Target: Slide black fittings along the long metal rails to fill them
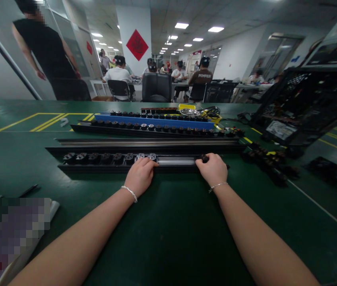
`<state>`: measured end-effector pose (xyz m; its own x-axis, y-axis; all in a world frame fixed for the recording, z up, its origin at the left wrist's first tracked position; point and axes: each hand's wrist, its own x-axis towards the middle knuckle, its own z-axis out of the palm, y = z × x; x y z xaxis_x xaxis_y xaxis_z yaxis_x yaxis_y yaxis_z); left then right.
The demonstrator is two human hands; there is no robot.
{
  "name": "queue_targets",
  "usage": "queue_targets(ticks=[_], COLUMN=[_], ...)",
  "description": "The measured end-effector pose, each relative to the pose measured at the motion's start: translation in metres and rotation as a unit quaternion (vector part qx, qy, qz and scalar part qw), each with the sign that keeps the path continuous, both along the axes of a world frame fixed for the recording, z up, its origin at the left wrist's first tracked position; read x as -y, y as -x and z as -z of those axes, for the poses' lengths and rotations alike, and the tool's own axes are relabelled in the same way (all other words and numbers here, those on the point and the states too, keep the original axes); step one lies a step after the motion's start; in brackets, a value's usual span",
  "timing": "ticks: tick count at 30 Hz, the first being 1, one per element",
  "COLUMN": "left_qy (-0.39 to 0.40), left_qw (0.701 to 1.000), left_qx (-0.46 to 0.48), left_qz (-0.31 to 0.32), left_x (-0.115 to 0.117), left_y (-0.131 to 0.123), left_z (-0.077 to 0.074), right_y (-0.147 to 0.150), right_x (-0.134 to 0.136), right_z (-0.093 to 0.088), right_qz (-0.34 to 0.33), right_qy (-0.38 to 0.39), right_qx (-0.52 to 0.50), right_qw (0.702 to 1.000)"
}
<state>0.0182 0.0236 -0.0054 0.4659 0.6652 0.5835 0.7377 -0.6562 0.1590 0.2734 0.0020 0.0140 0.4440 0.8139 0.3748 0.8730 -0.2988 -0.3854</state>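
A long black rail (97, 169) lies across the green table in front of me. Round black socket-like modules (106, 157), some with light tops, fill its left part in a row. Bare silvery channel (176, 161) shows between my two hands. My left hand (141, 174) is closed over the rail's near edge, by the last modules of the row, its thumb and fingers together. Toward the rail's right end, my right hand (214, 170) pinches a small dark round module (204, 158) at the channel; its fingertips are partly hidden.
Behind lie another black rail (144, 150), a rail full of modules (168, 129) and a blue rail (156, 120). Loose dark modules (271, 161) are heaped at right, near an open black case (302, 99). A blurred packet (10, 234) sits front left. Several people work beyond.
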Motion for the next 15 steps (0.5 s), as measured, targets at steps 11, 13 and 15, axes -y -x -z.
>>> queue_targets(ticks=[11,13,15], left_qy=[0.006,0.007,0.008], left_qw=[1.0,1.0,1.0], left_qx=[-0.004,-0.006,-0.006], left_qz=[-0.001,-0.001,-0.001], left_x=[0.0,0.0,0.0], left_y=[0.0,0.0,0.001], left_z=[0.0,0.001,0.001], right_y=[-0.014,-0.014,-0.014], right_x=[-0.001,-0.001,-0.001], right_z=[-0.001,-0.002,-0.003], right_qz=[0.026,0.028,0.029], right_qy=[0.027,0.03,0.033], right_qx=[-0.003,-0.003,-0.003], right_qw=[0.999,0.999,0.999])
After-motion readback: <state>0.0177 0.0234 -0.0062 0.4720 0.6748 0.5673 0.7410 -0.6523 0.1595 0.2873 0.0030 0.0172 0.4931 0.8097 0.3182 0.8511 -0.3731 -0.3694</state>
